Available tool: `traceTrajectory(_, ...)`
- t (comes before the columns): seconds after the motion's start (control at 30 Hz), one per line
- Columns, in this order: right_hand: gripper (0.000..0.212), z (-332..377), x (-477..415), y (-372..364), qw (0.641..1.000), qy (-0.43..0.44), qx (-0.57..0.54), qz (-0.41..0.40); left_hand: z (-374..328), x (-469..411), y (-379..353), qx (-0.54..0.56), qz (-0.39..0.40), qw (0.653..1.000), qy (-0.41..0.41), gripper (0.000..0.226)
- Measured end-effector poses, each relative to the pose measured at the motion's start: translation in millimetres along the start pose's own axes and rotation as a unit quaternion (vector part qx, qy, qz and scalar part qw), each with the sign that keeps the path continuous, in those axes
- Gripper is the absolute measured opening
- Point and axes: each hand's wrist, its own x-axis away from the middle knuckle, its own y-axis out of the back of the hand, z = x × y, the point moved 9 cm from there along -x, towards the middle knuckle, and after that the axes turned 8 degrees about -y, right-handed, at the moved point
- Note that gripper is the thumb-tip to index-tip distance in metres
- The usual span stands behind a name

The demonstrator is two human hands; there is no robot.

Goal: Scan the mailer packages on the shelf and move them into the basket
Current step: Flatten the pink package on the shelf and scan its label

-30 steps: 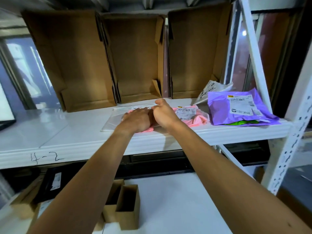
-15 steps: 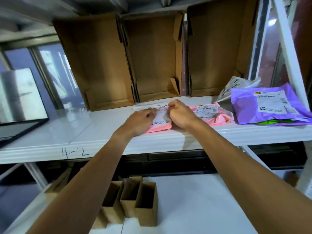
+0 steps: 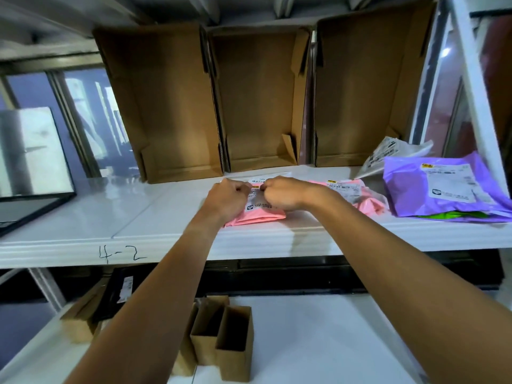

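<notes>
A small pink mailer (image 3: 256, 216) with a white label lies on the white shelf (image 3: 155, 214) near its front edge. My left hand (image 3: 228, 196) and my right hand (image 3: 282, 194) both pinch its far edge with curled fingers, knuckles close together. A second pink mailer (image 3: 365, 202) lies just to the right, partly behind my right wrist. Further right a purple mailer (image 3: 437, 189) with a white label rests on a green one (image 3: 454, 216), and a grey-white mailer (image 3: 388, 157) leans behind it. No basket or scanner is in view.
Three open cardboard boxes (image 3: 260, 106) stand on end along the back of the shelf. A black-framed panel (image 3: 30, 198) lies at the shelf's left. A white upright (image 3: 473, 79) bounds the right side. Small cardboard bins (image 3: 221, 339) stand on the lower shelf below.
Both hands have lifted the pink mailer's far edge, exposing more of its label. The camera view has shifted left, so the shelf items sit further right in frame.
</notes>
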Motion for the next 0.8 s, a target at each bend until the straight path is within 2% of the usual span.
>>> traceTrajectory(0.1, 0.037, 12, -12, -3, 0.999, 0.001, 0.036, -0.010, 0, -2, -2, -0.003, 0.013, 1.000, -0.012, 0.039)
traceTrajectory(0.3, 0.050, 18, -12, -24, 0.992, 0.029, 0.082, -0.093, -1, -5, -12, -0.040, 0.047, 0.997, -0.037, 0.036)
traceTrajectory(0.57, 0.054, 17, -24, -32, 0.987, 0.046, 0.139, -0.070, -2, -7, -19, -0.048, 0.096, 0.994, -0.024, 0.042)
traceTrajectory(0.8, 0.052, 16, -20, -27, 0.992, 0.034, 0.095, -0.071, -6, 1, -18, -0.137, 0.120, 0.983, -0.014, 0.042)
